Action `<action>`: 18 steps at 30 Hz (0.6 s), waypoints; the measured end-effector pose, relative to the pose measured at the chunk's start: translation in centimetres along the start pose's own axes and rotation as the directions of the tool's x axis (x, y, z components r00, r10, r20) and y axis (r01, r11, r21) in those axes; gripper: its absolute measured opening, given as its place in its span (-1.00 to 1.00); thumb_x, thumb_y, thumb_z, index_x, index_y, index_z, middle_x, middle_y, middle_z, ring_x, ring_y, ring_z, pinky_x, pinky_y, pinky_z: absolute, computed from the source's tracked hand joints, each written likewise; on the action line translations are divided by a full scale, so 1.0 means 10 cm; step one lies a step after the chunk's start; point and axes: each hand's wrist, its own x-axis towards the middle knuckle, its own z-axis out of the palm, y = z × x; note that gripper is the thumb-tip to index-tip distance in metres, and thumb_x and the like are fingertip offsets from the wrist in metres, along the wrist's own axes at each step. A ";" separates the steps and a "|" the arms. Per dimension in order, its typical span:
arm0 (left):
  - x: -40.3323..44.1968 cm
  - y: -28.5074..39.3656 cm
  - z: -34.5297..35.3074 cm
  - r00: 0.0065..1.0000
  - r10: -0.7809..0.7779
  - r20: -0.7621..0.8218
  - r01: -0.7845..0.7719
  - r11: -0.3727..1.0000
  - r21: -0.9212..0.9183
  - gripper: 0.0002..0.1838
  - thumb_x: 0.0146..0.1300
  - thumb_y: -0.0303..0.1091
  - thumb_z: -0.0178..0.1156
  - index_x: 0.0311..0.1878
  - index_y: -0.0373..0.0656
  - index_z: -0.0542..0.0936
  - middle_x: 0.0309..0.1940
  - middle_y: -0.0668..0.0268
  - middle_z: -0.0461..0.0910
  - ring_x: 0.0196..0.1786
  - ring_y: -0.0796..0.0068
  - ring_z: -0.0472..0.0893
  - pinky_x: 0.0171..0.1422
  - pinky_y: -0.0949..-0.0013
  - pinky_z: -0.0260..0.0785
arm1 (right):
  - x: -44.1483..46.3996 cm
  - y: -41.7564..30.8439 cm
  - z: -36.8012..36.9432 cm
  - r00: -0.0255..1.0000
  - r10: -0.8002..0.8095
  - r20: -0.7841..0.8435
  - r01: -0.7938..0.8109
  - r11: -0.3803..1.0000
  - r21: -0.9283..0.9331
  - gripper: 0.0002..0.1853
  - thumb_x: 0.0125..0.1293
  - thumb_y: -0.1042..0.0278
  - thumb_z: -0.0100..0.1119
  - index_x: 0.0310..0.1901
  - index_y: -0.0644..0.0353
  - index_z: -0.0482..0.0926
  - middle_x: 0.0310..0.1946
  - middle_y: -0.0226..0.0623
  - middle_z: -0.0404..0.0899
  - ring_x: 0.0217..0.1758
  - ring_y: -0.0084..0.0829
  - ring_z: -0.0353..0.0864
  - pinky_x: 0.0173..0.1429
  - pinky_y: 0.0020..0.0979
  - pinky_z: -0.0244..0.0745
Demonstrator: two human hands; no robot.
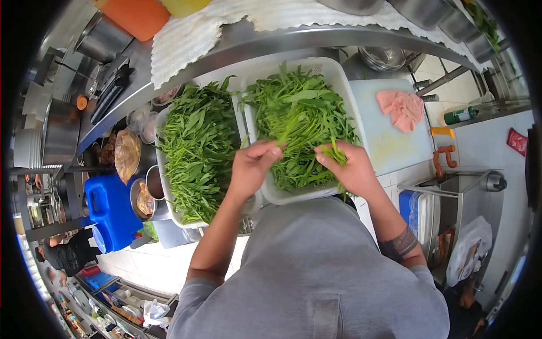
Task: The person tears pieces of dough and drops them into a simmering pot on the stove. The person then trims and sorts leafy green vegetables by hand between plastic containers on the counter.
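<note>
Two white plastic baskets stand side by side, the left basket [164,121] and the right basket [353,107], both heaped with leafy green stems. Over the left edge of the right basket, my left hand [254,164] pinches a green stem [288,134] between thumb and fingers. My right hand [350,166], above the right side of the same basket, is closed round a small bunch of green stems [334,151]. The two hands are apart, with the leafy greens [305,113] of the right basket behind and below them.
A pale cutting board [375,135] with a pink cloth [401,109] lies to the right. A metal shelf edge [271,38] runs across beyond the baskets. At the left are a blue jerrycan [113,206] and a bagged item [127,155]. Another person [70,251] is far left.
</note>
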 end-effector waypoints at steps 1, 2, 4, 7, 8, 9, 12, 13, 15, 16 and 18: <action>-0.04 -0.02 0.06 1.000 -0.002 0.004 0.002 1.000 -0.002 -0.75 0.58 -0.37 0.34 0.16 -0.31 0.81 -0.09 0.28 0.76 -0.06 0.50 0.70 0.16 0.43 0.53 | 0.03 0.04 0.07 0.991 0.133 0.003 -0.132 0.988 0.081 -0.78 0.45 0.37 0.48 0.04 0.24 0.77 -0.18 -0.31 0.78 -0.22 -0.46 0.73 -0.15 -0.39 0.62; -0.07 -0.05 0.14 0.997 -0.046 0.058 0.045 0.999 0.016 -0.75 0.57 -0.39 0.35 0.16 -0.30 0.81 -0.09 0.31 0.76 -0.06 0.55 0.68 0.15 0.44 0.53 | 0.08 0.06 0.10 0.991 0.135 0.000 -0.135 0.988 0.079 -0.78 0.45 0.37 0.48 0.04 0.24 0.77 -0.18 -0.31 0.78 -0.22 -0.46 0.73 -0.15 -0.39 0.62; -0.10 -0.13 0.24 0.978 -0.136 0.160 0.128 0.990 0.060 -0.76 0.56 -0.42 0.36 0.16 -0.30 0.81 -0.08 0.36 0.76 -0.07 0.64 0.66 0.12 0.46 0.54 | 0.18 0.09 0.16 0.852 0.474 0.221 -0.517 0.703 0.488 -0.78 0.46 0.26 0.50 0.00 0.19 0.77 -0.22 -0.42 0.76 -0.26 -0.63 0.64 -0.33 -0.47 0.50; -0.08 -0.27 0.36 0.980 -0.129 0.149 0.102 0.979 0.177 -0.69 0.58 -0.33 0.36 0.20 -0.36 0.76 -0.08 0.32 0.78 -0.07 0.63 0.66 0.09 0.46 0.55 | 0.25 0.20 0.34 0.850 0.500 0.166 -0.492 0.639 0.592 -0.81 0.46 0.30 0.49 -0.03 0.18 0.75 -0.26 -0.44 0.75 -0.33 -0.66 0.62 -0.40 -0.55 0.41; -0.06 -0.26 0.43 0.992 -0.110 0.063 0.092 0.968 0.233 -0.67 0.57 -0.31 0.37 0.18 -0.41 0.73 -0.09 0.26 0.80 -0.08 0.58 0.68 0.09 0.45 0.56 | 0.25 0.22 0.36 0.857 0.496 0.142 -0.471 0.641 0.606 -0.82 0.45 0.32 0.49 -0.04 0.20 0.75 -0.27 -0.44 0.75 -0.34 -0.65 0.61 -0.39 -0.54 0.43; -0.05 -0.14 0.50 0.993 -0.115 -0.035 0.119 0.978 0.170 -0.61 0.59 -0.24 0.35 0.21 -0.42 0.72 -0.09 0.26 0.80 -0.10 0.56 0.68 0.05 0.43 0.56 | 0.24 0.23 0.37 0.855 0.497 0.147 -0.476 0.641 0.601 -0.82 0.45 0.32 0.49 -0.04 0.20 0.75 -0.27 -0.44 0.75 -0.34 -0.65 0.61 -0.39 -0.54 0.43; 0.13 -0.29 0.54 0.996 -0.053 -0.073 0.052 0.999 -0.013 -0.60 0.60 -0.25 0.34 0.20 -0.46 0.71 -0.12 0.27 0.80 -0.12 0.57 0.68 0.02 0.43 0.55 | 0.22 0.23 0.40 0.869 0.477 0.131 -0.464 0.696 0.548 -0.83 0.42 0.35 0.50 -0.07 0.22 0.76 -0.29 -0.44 0.75 -0.41 -0.65 0.58 -0.41 -0.54 0.41; 0.17 -0.31 0.52 0.993 -0.115 0.005 0.115 0.992 -0.049 -0.65 0.57 -0.30 0.37 0.16 -0.46 0.73 -0.14 0.27 0.80 -0.13 0.59 0.69 -0.01 0.46 0.55 | 0.21 0.24 0.41 0.881 0.469 0.069 -0.439 0.753 0.490 -0.83 0.42 0.32 0.49 -0.11 0.24 0.76 -0.37 -0.44 0.72 -0.47 -0.65 0.55 -0.42 -0.52 0.41; 0.19 -0.26 0.56 0.981 -0.195 -0.021 0.189 0.970 -0.155 -0.69 0.54 -0.35 0.39 0.13 -0.43 0.75 -0.15 0.28 0.80 -0.15 0.60 0.68 -0.04 0.47 0.54 | 0.18 0.26 0.42 0.890 0.455 0.007 -0.415 0.805 0.425 -0.81 0.42 0.30 0.49 -0.16 0.26 0.77 -0.44 -0.45 0.70 -0.52 -0.66 0.52 -0.42 -0.50 0.40; 0.20 -0.23 0.59 0.960 -0.276 -0.036 0.258 0.931 -0.257 -0.73 0.51 -0.39 0.41 0.10 -0.40 0.76 -0.17 0.30 0.80 -0.17 0.62 0.67 -0.06 0.48 0.53 | 0.15 0.29 0.44 0.899 0.434 -0.056 -0.373 0.826 0.423 -0.81 0.41 0.29 0.50 -0.16 0.26 0.77 -0.47 -0.45 0.69 -0.54 -0.66 0.52 -0.43 -0.49 0.41; 0.22 -0.31 0.62 0.959 -0.274 -0.065 0.243 0.922 -0.300 -0.78 0.48 -0.43 0.43 0.07 -0.37 0.77 -0.19 0.31 0.79 -0.20 0.62 0.66 -0.07 0.48 0.53 | 0.11 0.33 0.47 0.903 0.412 -0.119 -0.331 0.846 0.418 -0.80 0.41 0.29 0.50 -0.16 0.27 0.77 -0.50 -0.45 0.68 -0.55 -0.66 0.51 -0.44 -0.49 0.41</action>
